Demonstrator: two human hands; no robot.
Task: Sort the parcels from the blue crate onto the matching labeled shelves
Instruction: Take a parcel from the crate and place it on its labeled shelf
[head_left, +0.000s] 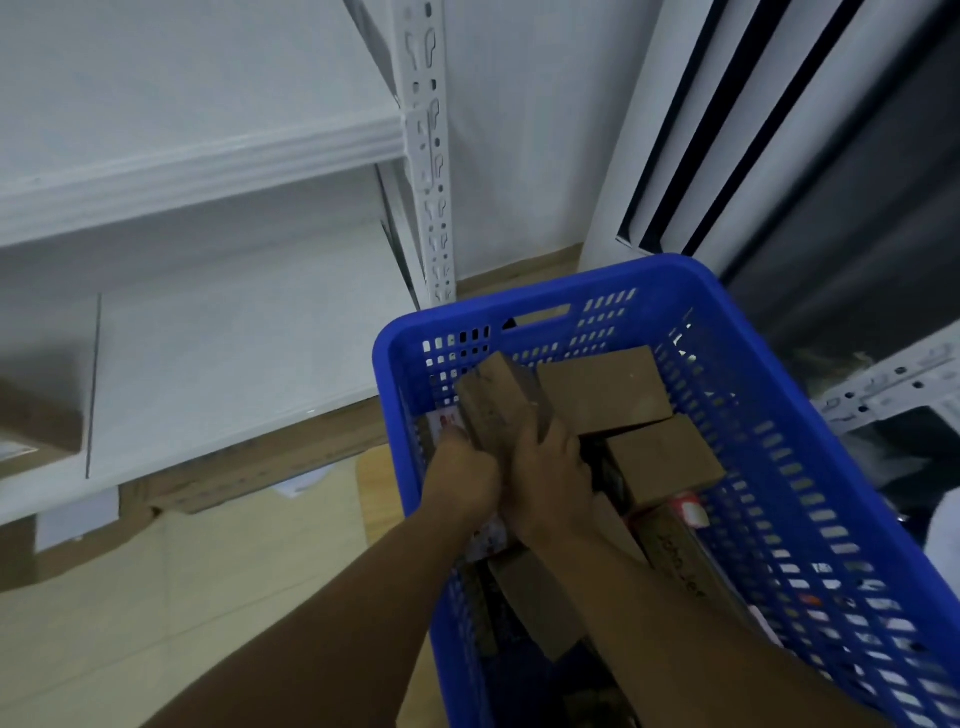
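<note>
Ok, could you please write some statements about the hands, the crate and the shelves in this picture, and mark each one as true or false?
1. The left hand and the right hand grip the same brown parcel. True.
2. The crate is red. False: the crate is blue.
3. The gripped parcel is the only one in the crate. False: other parcels lie in it.
4. A cardboard box sits on the white shelf at the left edge. True.
5. The gripped parcel already rests on the shelf. False: it is inside the crate, in both hands.
</note>
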